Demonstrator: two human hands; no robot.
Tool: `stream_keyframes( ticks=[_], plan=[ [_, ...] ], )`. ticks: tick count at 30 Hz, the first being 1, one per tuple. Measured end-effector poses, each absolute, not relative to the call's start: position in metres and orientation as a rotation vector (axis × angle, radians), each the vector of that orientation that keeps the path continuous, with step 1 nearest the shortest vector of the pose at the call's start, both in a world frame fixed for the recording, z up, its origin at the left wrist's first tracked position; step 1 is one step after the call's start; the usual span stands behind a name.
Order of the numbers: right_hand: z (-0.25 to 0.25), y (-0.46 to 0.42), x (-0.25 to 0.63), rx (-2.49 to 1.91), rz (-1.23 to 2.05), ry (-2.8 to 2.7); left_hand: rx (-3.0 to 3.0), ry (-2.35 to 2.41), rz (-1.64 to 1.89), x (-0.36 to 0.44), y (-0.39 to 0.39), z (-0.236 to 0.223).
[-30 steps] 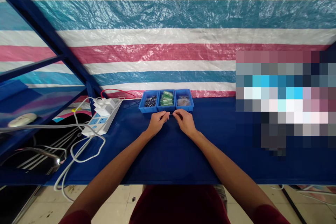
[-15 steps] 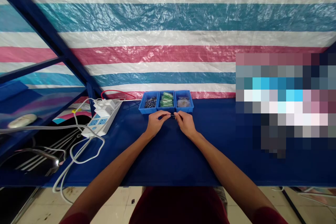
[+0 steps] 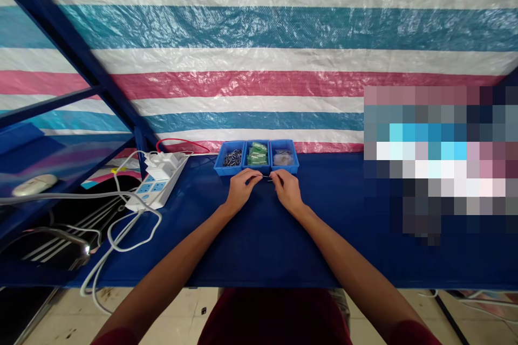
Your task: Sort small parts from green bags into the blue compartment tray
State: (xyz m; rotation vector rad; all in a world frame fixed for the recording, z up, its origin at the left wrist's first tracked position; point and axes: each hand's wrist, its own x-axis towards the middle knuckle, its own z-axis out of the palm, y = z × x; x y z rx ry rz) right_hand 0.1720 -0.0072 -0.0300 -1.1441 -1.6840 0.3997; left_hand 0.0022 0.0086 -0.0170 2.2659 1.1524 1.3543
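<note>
My left hand is closed in a pinch at one end of a small, thin, dark and light piece. My right hand pinches the other end, with the fingers curled inward. The piece is too small to name. Both hands hover just in front of three blue bins. The left blue bin holds many small dark and silvery pieces. Green packets fill the middle one. Clear plastic bags lie in the right one.
A white power strip with plugged-in adapters stands left on the blue table. White cables loop over the table's front edge. A blue metal frame rises at the left, striped sheeting behind. A pixelated patch covers the right side.
My right hand has shifted very slightly to the right, and a little more of the thin piece shows between the fingertips. The bins have stayed where they were.
</note>
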Motion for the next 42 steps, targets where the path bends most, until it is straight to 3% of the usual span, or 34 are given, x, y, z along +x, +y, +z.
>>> stream_keyframes(
  ticks=[14, 29, 42],
  plan=[
    [-0.0267, -0.0087, 0.1718, -1.161, 0.401, -1.668, 2.449, 1.191, 1.400, 0.0025, 0.0095, -0.0202],
    [-0.0250, -0.0094, 0.1715, -1.156, 0.421, -1.671, 1.658, 1.118, 1.304, 0.0044, 0.0100, -0.0160],
    [-0.0244, -0.0099, 0.1717, -1.151, 0.411, -1.684, 1.591, 1.086, 1.244, 0.0009, 0.0153, -0.0187]
  ],
)
